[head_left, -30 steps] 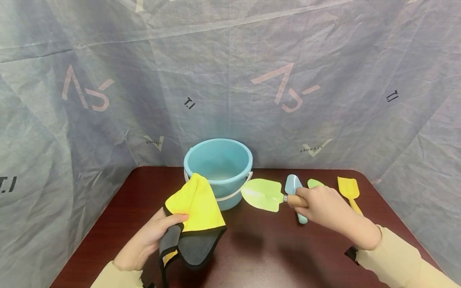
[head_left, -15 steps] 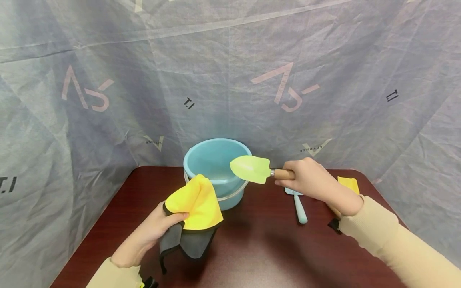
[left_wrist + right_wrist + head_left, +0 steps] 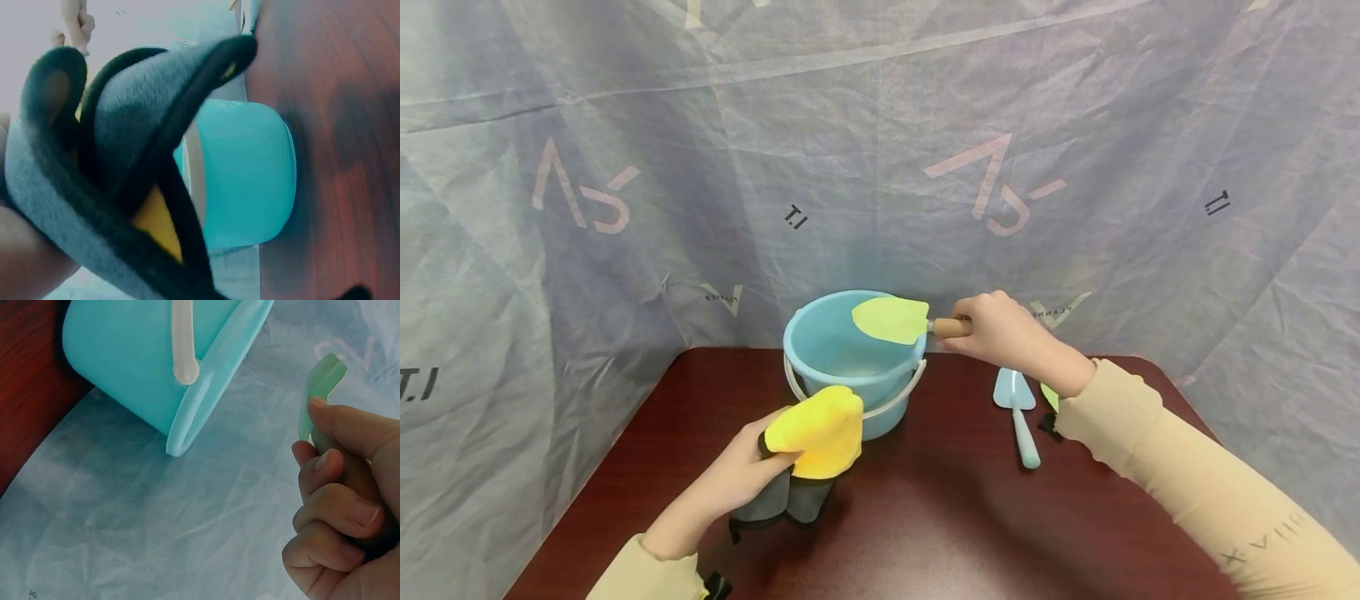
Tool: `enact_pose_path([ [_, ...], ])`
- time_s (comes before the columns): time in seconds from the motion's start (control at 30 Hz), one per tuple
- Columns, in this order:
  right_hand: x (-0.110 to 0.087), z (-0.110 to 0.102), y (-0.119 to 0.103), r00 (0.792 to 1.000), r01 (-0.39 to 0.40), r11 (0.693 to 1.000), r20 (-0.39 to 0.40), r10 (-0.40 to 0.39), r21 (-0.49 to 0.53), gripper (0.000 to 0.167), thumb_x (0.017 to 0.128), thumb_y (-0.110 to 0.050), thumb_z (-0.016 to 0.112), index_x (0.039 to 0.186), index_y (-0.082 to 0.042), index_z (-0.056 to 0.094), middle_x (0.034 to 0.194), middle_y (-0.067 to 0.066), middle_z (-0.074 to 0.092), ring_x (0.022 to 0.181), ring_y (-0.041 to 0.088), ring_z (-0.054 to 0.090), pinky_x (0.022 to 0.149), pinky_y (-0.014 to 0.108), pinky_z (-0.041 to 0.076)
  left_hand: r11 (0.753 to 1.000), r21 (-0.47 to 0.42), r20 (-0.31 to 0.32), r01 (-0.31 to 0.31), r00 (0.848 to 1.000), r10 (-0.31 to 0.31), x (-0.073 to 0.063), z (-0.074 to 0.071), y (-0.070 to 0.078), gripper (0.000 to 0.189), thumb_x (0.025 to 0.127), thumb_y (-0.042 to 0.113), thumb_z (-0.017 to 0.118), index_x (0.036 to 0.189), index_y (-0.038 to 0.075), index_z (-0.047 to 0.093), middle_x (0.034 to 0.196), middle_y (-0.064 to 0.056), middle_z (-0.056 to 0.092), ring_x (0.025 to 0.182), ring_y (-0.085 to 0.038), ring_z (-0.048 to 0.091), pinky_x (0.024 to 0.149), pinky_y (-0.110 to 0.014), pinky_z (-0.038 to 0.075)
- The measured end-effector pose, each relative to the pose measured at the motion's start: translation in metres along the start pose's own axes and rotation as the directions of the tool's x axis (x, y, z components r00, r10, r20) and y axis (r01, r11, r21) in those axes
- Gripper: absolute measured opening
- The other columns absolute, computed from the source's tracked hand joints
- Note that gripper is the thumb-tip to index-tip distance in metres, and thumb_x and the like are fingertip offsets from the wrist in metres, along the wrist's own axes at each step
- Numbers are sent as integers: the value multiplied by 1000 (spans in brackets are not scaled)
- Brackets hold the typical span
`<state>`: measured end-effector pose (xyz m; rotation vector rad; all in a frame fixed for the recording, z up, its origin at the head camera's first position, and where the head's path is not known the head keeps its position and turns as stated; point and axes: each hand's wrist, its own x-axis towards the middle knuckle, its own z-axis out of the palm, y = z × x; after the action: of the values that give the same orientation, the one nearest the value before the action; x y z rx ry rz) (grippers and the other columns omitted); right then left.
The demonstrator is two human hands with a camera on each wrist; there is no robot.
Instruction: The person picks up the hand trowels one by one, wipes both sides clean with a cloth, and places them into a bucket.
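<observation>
My right hand (image 3: 1000, 325) grips the wooden handle (image 3: 951, 327) of a light green trowel (image 3: 891, 320). Its blade points left, over the mouth of a blue bucket (image 3: 850, 379). In the right wrist view the fingers (image 3: 331, 512) wrap round the handle, with the blade (image 3: 325, 378) above the bucket's rim. Low in front of the bucket, my left hand (image 3: 748, 467) pinches a cloth (image 3: 820, 429), yellow on one side and grey with black edging on the other. Grey folds of the cloth (image 3: 144, 106) fill much of the left wrist view.
A blue trowel (image 3: 1018, 417) lies on the dark red table (image 3: 925, 517) right of the bucket. A green tool (image 3: 1050, 396) shows partly behind my right sleeve (image 3: 1120, 408). The bucket's white handle (image 3: 913, 379) hangs down its front. A grey fabric sheet (image 3: 850, 167) stands behind the table.
My right hand has carried the green trowel up and left, from beside the bucket to over its mouth. The left hand has moved slightly right, and the cloth is more bunched.
</observation>
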<state>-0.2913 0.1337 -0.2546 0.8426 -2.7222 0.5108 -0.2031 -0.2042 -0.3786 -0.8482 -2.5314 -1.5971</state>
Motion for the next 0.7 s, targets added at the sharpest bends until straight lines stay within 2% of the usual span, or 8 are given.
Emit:
enact_pose_path([
  [0.1,9,4,-1,1000,0,1000,6,0,-7,35,76,-23,78,61,-12,48,54,-5,39,48,9,34,48,24,32,997,77,-17,-17,1000,18,1,4,1,43,88,12,65,130,16,53,121,-1,60,105,-9,57,85,-26,49],
  [0.2,18,8,-2,1000,-2,1000,15,2,3,26,76,-24,78,67,-9,57,58,-2,50,48,10,41,49,24,36,986,163,-35,-34,999,40,1,8,5,47,87,4,64,130,19,53,123,2,60,108,-10,57,86,-27,49],
  [0.33,28,14,0,999,-23,999,46,22,26,20,76,-24,78,77,-9,65,66,0,60,53,13,50,51,26,40,950,304,-74,-67,993,94,0,17,9,57,80,-5,68,128,21,55,122,7,60,109,-10,58,88,-31,50],
  [0.43,36,20,2,997,-36,998,76,33,45,18,77,-25,76,82,-9,67,70,0,62,55,13,51,53,26,41,898,425,-96,-111,981,166,0,23,9,61,75,-5,73,125,24,57,121,12,59,108,-9,59,85,-32,52],
  [0.53,45,26,3,992,-34,999,121,29,43,17,79,-24,73,84,-10,68,68,1,59,54,13,47,52,26,39,834,526,-90,-167,964,250,0,28,8,64,72,-5,75,124,27,56,119,15,58,104,-6,61,78,-30,53],
  [0.63,53,33,1,986,-16,1000,166,13,12,17,81,-25,70,88,-10,69,69,1,60,53,12,47,50,25,39,755,617,-69,-222,940,334,0,33,6,70,66,-11,72,123,27,57,118,15,58,99,-6,61,69,-28,51],
  [0.7,58,38,0,983,9,1000,184,-6,-15,17,81,-24,68,90,-9,70,69,0,60,54,12,49,50,25,40,693,678,-50,-246,925,377,1,35,6,74,62,-13,68,123,26,57,118,13,59,97,-6,61,65,-27,51],
])
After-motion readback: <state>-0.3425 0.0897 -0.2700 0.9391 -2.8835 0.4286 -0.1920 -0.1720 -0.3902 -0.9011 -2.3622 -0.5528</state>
